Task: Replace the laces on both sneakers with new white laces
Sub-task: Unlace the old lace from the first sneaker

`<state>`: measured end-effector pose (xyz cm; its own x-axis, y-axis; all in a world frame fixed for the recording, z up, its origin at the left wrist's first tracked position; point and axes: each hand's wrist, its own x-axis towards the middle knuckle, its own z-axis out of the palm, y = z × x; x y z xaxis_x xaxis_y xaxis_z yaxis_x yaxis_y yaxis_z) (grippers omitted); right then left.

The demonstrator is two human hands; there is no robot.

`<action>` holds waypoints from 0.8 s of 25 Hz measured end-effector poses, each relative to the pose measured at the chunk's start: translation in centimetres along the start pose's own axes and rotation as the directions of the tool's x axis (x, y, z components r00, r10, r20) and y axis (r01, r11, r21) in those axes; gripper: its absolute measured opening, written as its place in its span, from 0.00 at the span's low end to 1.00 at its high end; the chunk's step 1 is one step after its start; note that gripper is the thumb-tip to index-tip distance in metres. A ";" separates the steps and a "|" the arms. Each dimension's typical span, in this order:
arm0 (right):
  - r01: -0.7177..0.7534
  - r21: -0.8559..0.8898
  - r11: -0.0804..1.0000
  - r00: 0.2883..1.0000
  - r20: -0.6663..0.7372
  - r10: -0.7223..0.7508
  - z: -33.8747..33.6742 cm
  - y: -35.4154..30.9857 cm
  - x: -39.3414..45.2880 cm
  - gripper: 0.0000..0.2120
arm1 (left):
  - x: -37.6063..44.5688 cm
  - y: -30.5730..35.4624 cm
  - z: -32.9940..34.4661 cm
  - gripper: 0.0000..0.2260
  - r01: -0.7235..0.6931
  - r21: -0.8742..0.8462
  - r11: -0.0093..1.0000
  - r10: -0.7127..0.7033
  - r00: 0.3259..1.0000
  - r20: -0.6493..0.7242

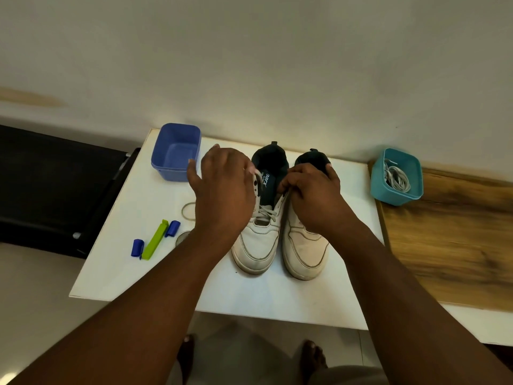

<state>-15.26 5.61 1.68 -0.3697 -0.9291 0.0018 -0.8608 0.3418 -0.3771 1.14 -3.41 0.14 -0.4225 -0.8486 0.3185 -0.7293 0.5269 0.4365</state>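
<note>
On the white table (155, 276) two white sneakers stand side by side, toes toward the person, heels toward the wall, long axes running near to far. Printing on the left sneaker (259, 237) insole seems to read "XDaR", though it is small. The left hand (222, 190) pinches its eyelet flap; the right hand (313, 195) curls over the right sneaker (304, 251), fingers pinching at the left one's lace (268, 213). White laces (397, 177) lie in the teal tub (394, 194), at right.
</note>
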 end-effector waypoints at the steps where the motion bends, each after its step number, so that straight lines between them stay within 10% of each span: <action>1: -0.001 0.006 1.000 1.000 -0.002 0.001 0.0 0.0 0.0 0.15 | 0.2 0.0 -0.5 0.11 0.050 -0.091 0.995 -0.061 0.990 -0.124; 7: 0.004 -0.017 1.000 1.000 0.016 -0.003 0.3 -1.2 -0.5 0.09 | 0.0 -0.9 -1.2 0.11 0.331 -0.292 0.897 -0.340 0.940 0.020; 15: 0.011 -0.123 0.992 0.999 0.041 -0.006 2.6 -3.1 -1.2 0.08 | -0.4 -1.1 0.2 0.12 0.223 -0.002 0.975 -0.223 0.975 0.026; 20: -0.093 -0.148 0.985 0.995 -0.060 0.085 1.4 -2.9 -1.4 0.09 | 0.2 -0.5 1.0 0.20 -0.045 0.046 0.998 0.029 0.950 0.311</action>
<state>-11.72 5.72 1.48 -0.4620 -0.8865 0.0254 -0.8648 0.4439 -0.2347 0.90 -3.90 -0.86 -0.5896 -0.8059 0.0534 -0.7334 0.5619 0.3827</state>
